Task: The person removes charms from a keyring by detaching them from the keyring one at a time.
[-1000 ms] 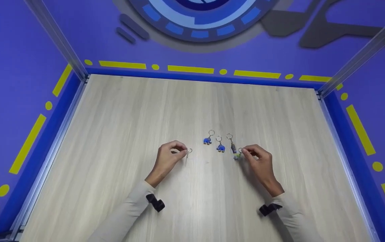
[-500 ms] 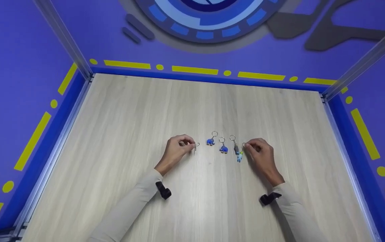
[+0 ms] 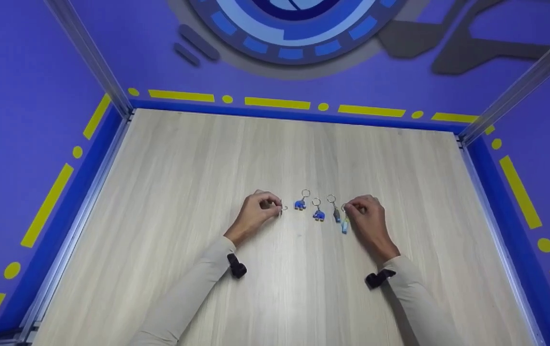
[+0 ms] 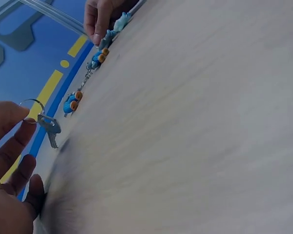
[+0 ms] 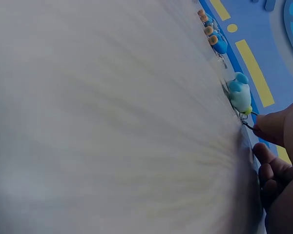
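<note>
My left hand (image 3: 254, 216) pinches a key ring (image 4: 33, 103) between thumb and index finger. Silver keys (image 4: 50, 127) dangle from the ring, just left of the row of keychains. At the row's right end, my right hand (image 3: 370, 220) pinches the metal ring of a light-blue keychain figure (image 5: 240, 95) with a yellow-green bit near its ring. That figure lies close to a grey-and-blue keychain (image 3: 336, 214). Further left are two blue elephant keychains, one in the middle (image 3: 319, 215) and one nearest the left hand (image 3: 300, 204), their rings pointing away from me.
Everything lies on a pale wood-grain tabletop (image 3: 198, 168). Blue panels with yellow dashes (image 3: 277, 103) and metal frame posts (image 3: 99, 62) enclose it at the back and sides. Black wrist cameras (image 3: 237, 266) sit on both sleeves.
My left hand has moved right, nearer the left elephant, still holding the keys. The light-blue figure has swung round to hang toward me below its ring, which my right hand still pinches.
</note>
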### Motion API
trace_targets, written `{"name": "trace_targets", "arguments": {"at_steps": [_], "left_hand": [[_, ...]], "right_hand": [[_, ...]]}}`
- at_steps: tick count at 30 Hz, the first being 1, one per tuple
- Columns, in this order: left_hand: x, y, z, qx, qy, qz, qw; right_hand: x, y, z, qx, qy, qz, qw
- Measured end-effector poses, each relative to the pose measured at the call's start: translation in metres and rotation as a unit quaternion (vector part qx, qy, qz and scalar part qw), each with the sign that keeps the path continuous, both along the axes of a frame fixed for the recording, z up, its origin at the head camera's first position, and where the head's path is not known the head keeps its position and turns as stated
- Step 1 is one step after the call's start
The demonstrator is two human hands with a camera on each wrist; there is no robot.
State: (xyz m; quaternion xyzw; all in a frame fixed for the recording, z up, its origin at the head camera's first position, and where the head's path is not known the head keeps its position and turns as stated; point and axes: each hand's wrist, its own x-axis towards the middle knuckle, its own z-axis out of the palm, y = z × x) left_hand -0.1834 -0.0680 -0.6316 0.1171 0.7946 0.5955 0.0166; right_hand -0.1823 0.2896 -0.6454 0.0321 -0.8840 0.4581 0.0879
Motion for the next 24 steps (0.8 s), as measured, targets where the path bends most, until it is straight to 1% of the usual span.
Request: {"name": "trace_targets", "arguments": {"at_steps": [2,6,9,12,16,19,22,24], "left_hand": [[-0.002,0.001,-0.003,-0.004,0.005,0.002,1.0000],[-0.009,0.003,-0.008,-0.021,0.014,0.024,0.9994],[-0.013,0.005,-0.008,-0.042,0.019,0.039,0.9982],[-0.016,0.005,-0.004,-0.066,0.029,0.039,0.9966],[-0.016,0.002,0.001,-0.087,0.043,0.025,0.9950],[-0.013,-0.002,0.008,-0.115,0.034,0.005,0.9927],[-0.009,-0.005,0.018,-0.164,0.015,-0.020,0.9862],[-0.006,-0.007,0.024,-0.198,0.016,-0.036,0.9794]], "right_hand": [[-0.002,-0.001,-0.001,0.002,0.001,-0.004,1.000],[-0.004,-0.003,-0.003,0.000,0.000,-0.014,1.000],[-0.005,-0.004,-0.003,-0.002,-0.009,-0.018,1.000],[-0.006,-0.005,-0.002,-0.002,-0.018,-0.020,1.000],[-0.005,-0.003,0.001,0.004,-0.012,-0.014,1.000],[-0.003,-0.002,0.006,0.019,-0.005,0.000,1.000],[-0.001,-0.001,0.014,0.040,-0.010,0.020,0.999],[0.000,0.000,0.020,0.055,-0.018,0.035,0.998]]}}
